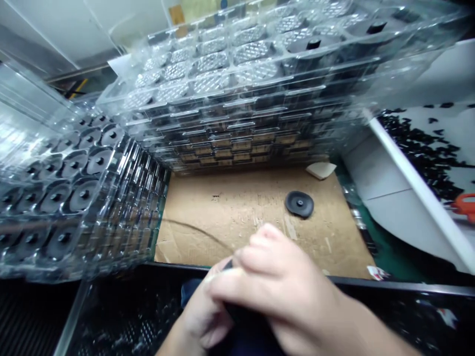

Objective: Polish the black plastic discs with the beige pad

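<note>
Cardboard point(230, 207), left hand point(202, 309), right hand point(282, 277) overlapping

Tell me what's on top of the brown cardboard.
A dark oval part lies on the cardboard, with a pale scrap by its far right corner. The hands block its near middle, so anything there can't be seen.
</note>
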`<state>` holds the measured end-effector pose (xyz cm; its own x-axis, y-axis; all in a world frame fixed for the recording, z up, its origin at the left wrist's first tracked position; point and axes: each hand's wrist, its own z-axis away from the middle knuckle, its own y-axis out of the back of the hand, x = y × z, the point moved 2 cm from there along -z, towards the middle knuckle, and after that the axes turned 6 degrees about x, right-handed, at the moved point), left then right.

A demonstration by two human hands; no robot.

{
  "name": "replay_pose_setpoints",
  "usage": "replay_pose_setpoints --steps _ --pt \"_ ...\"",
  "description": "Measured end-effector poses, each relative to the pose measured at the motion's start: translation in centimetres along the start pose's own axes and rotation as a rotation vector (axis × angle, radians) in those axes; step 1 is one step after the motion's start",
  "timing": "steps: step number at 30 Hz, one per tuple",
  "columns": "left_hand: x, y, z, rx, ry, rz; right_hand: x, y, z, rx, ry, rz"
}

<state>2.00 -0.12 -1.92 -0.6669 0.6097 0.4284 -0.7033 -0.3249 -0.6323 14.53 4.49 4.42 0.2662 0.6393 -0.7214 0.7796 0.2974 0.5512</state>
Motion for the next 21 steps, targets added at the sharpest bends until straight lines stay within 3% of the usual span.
replay_pose_setpoints --steps 5,7,12,15,18,21 --pt "0.1 0.5 -0.4 -0.082 0.067 0.125 6.7 0.1 2.8 0.257 -0.574 -0.024" --pt "0.2 1.1 -0.6 -0.065 0.073 0.177 8.4 -1.2 5.0 0.234 -0.687 -0.037" --pt "0.2 2.0 -1.3 -0.078 0.092 0.231 7.5 -6.1 9.6 0.036 -0.770 -0.219" --pt "0.4 1.7 -1.5 -0.114 0.100 0.241 6.4 -7.2 10.2 -0.016 -0.779 -0.292" --pt "0.7 1.3 -1.5 -0.108 0.089 0.218 6.3 -5.6 9.9 0.019 -0.814 -0.264" --pt "0.6 1.1 -1.1 -0.118 0.084 0.182 5.5 -2.0 8.8 0.165 -0.830 -0.120"
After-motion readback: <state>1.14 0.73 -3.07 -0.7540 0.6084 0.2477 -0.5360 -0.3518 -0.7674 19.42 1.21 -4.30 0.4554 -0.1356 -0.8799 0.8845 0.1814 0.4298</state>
